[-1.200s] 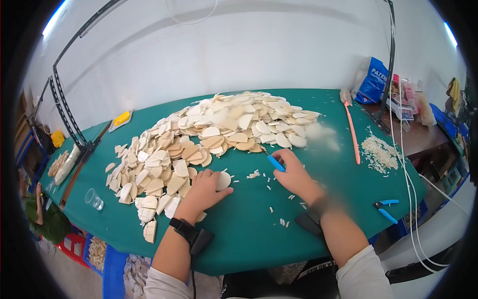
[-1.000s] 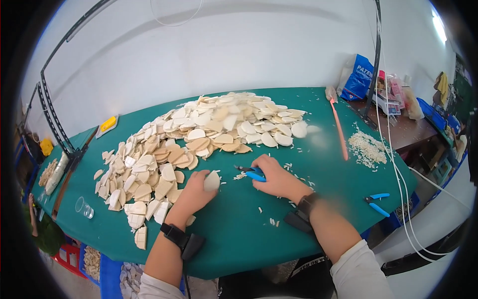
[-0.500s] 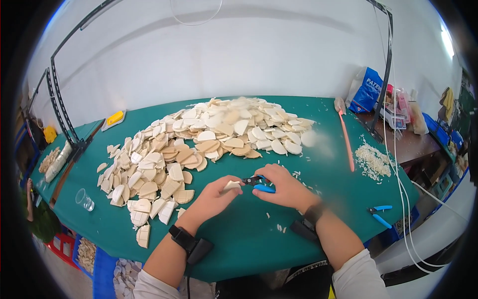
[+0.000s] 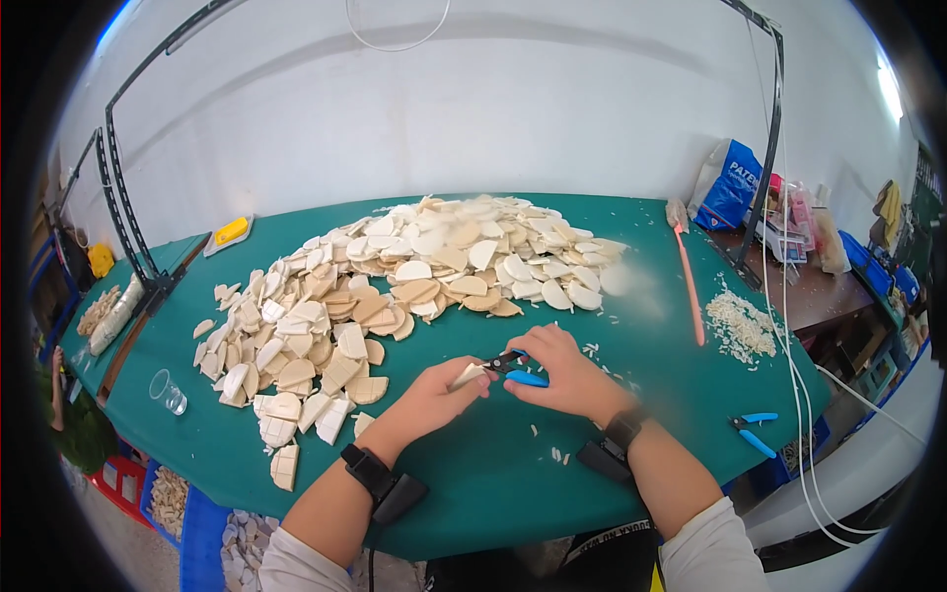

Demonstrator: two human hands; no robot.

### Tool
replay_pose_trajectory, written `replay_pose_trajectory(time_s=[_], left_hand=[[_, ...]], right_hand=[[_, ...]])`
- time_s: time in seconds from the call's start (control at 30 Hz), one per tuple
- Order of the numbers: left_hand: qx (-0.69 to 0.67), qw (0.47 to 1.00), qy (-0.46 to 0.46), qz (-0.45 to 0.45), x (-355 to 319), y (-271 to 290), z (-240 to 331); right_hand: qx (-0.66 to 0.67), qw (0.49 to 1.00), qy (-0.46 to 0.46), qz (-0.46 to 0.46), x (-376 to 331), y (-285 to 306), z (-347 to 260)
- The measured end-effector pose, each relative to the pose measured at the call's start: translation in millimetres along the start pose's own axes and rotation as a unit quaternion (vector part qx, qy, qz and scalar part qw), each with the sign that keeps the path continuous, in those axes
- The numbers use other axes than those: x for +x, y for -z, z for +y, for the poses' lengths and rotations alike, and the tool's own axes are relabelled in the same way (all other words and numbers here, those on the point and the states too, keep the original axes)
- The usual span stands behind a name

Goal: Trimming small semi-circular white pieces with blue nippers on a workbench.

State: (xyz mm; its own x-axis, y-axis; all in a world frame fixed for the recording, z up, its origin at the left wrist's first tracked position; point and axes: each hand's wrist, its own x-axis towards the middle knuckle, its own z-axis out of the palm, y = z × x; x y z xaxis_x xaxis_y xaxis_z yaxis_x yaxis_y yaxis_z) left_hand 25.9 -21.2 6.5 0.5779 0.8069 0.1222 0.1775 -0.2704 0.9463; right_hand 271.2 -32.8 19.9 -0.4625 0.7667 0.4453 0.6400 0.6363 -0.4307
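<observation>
I am at the trimming step: my left hand [image 4: 434, 393] pinches one pale flat piece [image 4: 467, 375] between thumb and fingers, its free end pointing toward my right hand [image 4: 557, 373], which is closed around the blue-handled nippers [image 4: 515, 368]. The dark jaws of the nippers meet the tip of the piece, so the cut seems about to be made or just being made; I cannot tell whether the jaws are fully shut. As I judge it, the next move calls for a firm squeeze of the handles while my left grip keeps the piece level and steady, so the scrap drops clear and the edge does not chip. Taking the big heap of pale pieces [image 4: 395, 276] as the landmark, the piece I hold hangs just on the near side of it, above the bare green tabletop [image 4: 473, 474], close to the heap's nearest loose pieces but not touching them. Small white offcuts [image 4: 557, 454] lie scattered nearer to me than the heap, under and beside my right wrist. A second pair of blue nippers [image 4: 752, 432] lies well to the right of the heap, near the tabletop's edge.
</observation>
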Motion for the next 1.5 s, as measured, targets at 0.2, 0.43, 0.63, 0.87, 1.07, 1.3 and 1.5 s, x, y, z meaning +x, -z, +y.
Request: replay_pose_trajectory(time_s=[0.2, 0.43, 0.63, 0.87, 1.07, 1.3, 1.5], left_hand=[[-0.064, 0.998, 0.017, -0.018, 5.1, -1.3, -6.0], [-0.062, 0.997, 0.031, -0.019, 3.8, 0.5, -2.9], [-0.089, 0.995, 0.031, -0.027, 5.3, 0.8, -7.9], [-0.101, 0.994, 0.036, -0.020, 7.6, 2.4, -11.9], [-0.108, 0.993, 0.028, -0.024, 8.8, 3.0, -15.0], [-0.074, 0.997, 0.026, -0.024, 7.0, 2.7, -14.0], [-0.065, 0.997, 0.035, -0.031, 7.3, 2.1, -12.9]], right_hand=[[-0.017, 1.000, 0.011, 0.023, -0.7, -0.1, 1.9], [-0.010, 1.000, -0.001, 0.010, -0.3, -0.5, 0.2], [0.008, 1.000, -0.020, -0.001, -1.2, 0.0, -1.5], [0.035, 0.999, -0.034, 0.009, -2.3, 1.9, -4.4], [0.019, 1.000, -0.019, 0.006, -2.0, -0.1, 0.3], [0.014, 1.000, 0.008, -0.004, -1.3, -5.1, 5.4], [0.012, 1.000, 0.002, -0.007, -1.0, -2.2, 2.7]])
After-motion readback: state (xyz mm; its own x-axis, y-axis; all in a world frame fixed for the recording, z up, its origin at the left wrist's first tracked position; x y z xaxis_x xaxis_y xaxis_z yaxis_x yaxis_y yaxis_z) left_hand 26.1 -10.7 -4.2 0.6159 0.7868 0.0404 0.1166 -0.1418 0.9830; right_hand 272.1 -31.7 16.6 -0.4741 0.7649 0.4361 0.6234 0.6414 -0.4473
